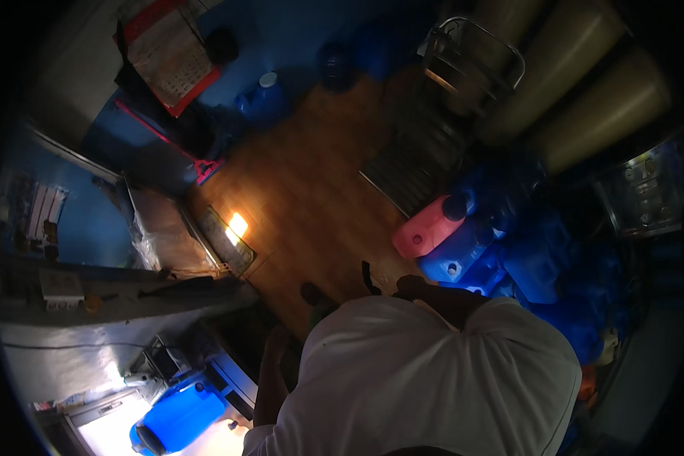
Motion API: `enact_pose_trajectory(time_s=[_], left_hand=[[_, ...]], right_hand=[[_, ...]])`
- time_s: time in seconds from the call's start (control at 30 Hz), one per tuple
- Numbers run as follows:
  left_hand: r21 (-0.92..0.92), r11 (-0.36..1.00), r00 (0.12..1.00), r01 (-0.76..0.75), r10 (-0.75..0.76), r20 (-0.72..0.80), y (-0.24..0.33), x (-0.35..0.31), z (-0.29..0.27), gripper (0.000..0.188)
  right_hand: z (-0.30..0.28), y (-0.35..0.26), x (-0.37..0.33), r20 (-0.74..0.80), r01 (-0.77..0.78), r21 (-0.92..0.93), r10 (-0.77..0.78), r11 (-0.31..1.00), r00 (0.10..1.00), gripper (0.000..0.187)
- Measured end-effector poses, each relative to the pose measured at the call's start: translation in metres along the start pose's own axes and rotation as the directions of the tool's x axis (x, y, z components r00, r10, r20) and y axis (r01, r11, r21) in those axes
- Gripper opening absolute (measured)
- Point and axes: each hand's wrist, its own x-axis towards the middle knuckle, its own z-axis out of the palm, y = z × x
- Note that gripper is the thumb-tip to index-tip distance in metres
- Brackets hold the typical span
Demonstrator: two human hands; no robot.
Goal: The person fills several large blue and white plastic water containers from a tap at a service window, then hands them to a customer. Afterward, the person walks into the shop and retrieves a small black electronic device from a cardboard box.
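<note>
My left hand [279, 343] hangs low beside my body, dark in the shade. Its fingers do not show clearly. In front of my white shirt, my right hand [414, 287] is bent across my belly, its fingers too dim to make out. A short dark strap-like piece [369, 278] lies just left of that hand, and I cannot tell whether the two touch. Below and left of my left arm, a blue jug [178, 416] with a black cap lies on its side in a brightly lit bay. Nearest my right arm stand blue jugs [452, 266] and a pink jug [431, 226].
A folding metal chair or trolley [414, 167] stands ahead on the brown floor [311, 182]. Tall pale cylinders [608, 114] and a gauge panel [646, 190] are at right. A blue jug with white cap [264, 99] sits far off; a counter [129, 300] runs along the left.
</note>
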Motion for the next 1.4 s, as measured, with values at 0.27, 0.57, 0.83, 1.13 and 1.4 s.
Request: enact_pose_trajectory(time_s=[0.27, 0.57, 0.83, 1.13, 1.4], left_hand=[[-0.239, 0.782, 0.802, 0.575, -0.481, 0.353, -0.093, 0.183, -0.148, 0.062], [-0.329, 0.853, 0.914, 0.404, -0.367, 0.171, -0.090, 0.503, -0.379, 0.082], [-0.507, 0.820, 0.962, 0.264, -0.258, 0.085, -0.013, 0.753, -0.502, 0.066], [-0.182, 0.808, 0.820, 0.561, -0.512, 0.257, -0.002, 0.872, -0.511, 0.061], [0.357, 0.893, 0.772, 0.273, -0.425, 0.472, 0.048, 1.153, -0.567, 0.068]], right_hand=[[-0.134, -0.023, 0.098, -0.161, -0.118, 0.091, 0.132, 0.989, 0.978, 0.045], [-0.308, -0.019, 0.214, -0.289, -0.060, -0.310, -0.034, 0.949, 0.957, 0.032], [-0.531, 0.042, 0.300, -0.519, -0.071, 0.510, 0.372, 0.857, 0.770, 0.029], [-0.778, 0.168, 0.380, -0.683, 0.223, 0.662, 0.454, 0.716, 0.572, 0.029], [-0.878, 0.283, 0.445, -0.611, 0.235, 0.781, 0.627, 0.579, 0.484, 0.029]])
